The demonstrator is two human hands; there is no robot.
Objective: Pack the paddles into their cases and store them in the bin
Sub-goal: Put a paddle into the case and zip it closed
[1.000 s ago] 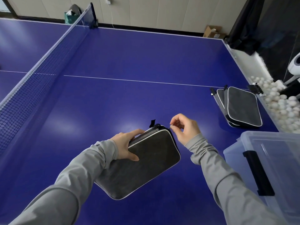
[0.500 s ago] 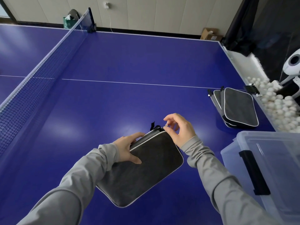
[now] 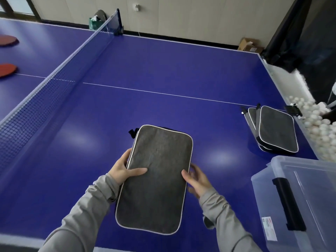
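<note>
A grey paddle case [image 3: 156, 177] with white piping is held flat above the blue table, its long side pointing away from me. My left hand [image 3: 123, 170] grips its left edge with the thumb on top. My right hand [image 3: 196, 180] holds the right edge, thumb on the cover. Two more grey cases [image 3: 274, 131] lie stacked at the table's right edge. A clear plastic bin [image 3: 309, 182] with a black latch stands at the lower right. Two red paddles [image 3: 7, 70] lie beyond the net at the far left.
The net [image 3: 54, 75] crosses the table on the left. A tray of white balls [image 3: 320, 128] sits past the table's right edge. A cardboard box [image 3: 250, 45] and a green bag [image 3: 94, 23] are on the floor by the far wall.
The case has turned from slanted to pointing straight away and is lifted flat. My right hand left the zipper at the top corner and came down onto the case's right edge.
</note>
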